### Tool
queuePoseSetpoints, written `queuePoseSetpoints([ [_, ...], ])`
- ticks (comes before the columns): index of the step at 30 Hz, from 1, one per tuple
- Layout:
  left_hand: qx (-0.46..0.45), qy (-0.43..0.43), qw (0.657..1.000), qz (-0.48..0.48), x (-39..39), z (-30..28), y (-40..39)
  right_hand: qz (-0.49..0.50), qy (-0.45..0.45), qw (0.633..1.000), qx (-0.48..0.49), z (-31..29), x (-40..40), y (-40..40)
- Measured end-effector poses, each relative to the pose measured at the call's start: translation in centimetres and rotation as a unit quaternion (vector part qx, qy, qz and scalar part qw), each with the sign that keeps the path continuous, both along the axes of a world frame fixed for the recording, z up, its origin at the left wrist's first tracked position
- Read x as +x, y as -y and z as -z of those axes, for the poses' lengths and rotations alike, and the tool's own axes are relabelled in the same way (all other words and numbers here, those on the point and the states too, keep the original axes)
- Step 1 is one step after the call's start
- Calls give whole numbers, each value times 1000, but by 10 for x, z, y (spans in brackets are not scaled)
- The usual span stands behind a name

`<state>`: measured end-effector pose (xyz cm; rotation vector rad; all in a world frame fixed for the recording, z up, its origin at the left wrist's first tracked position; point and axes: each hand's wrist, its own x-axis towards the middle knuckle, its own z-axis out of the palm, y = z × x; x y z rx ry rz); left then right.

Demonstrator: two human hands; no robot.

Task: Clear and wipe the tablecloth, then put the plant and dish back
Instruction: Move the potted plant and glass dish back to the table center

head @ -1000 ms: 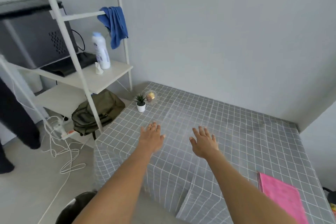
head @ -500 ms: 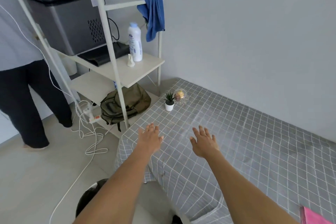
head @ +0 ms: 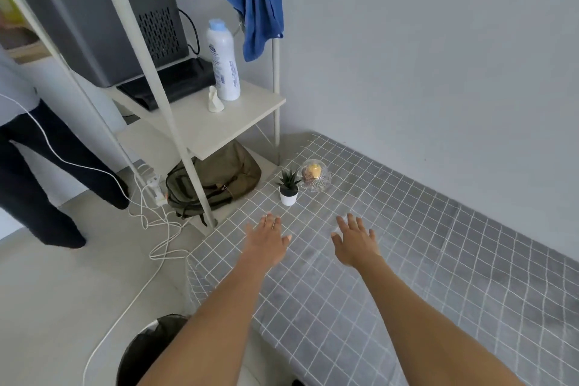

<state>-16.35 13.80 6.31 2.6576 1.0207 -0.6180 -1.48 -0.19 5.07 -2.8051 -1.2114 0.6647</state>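
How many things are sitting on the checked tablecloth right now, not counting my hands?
2: a small potted plant near the far left corner, and a glass dish just right of it. The tablecloth runs out of frame to the right, so more may be hidden.

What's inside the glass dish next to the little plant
The glass dish holds something yellow and something brownish beside it. The patterned glass blurs them, so what they are, and anything underneath them, cannot be told. The plant stands just left of it.
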Motion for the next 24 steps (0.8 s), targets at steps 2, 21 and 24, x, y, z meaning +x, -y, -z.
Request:
queuePoseSetpoints([
  [2,-9,0,1000,-2,5,5,-5,-7,0,1000,-5,4,11,-11],
  [21,-89,67,992,-64,53,66,-91,55,-29,995,73,45,91,-107],
  [24,-101,127,983,-91,56,81,-93,79,-25,988,131,55,100,-123],
])
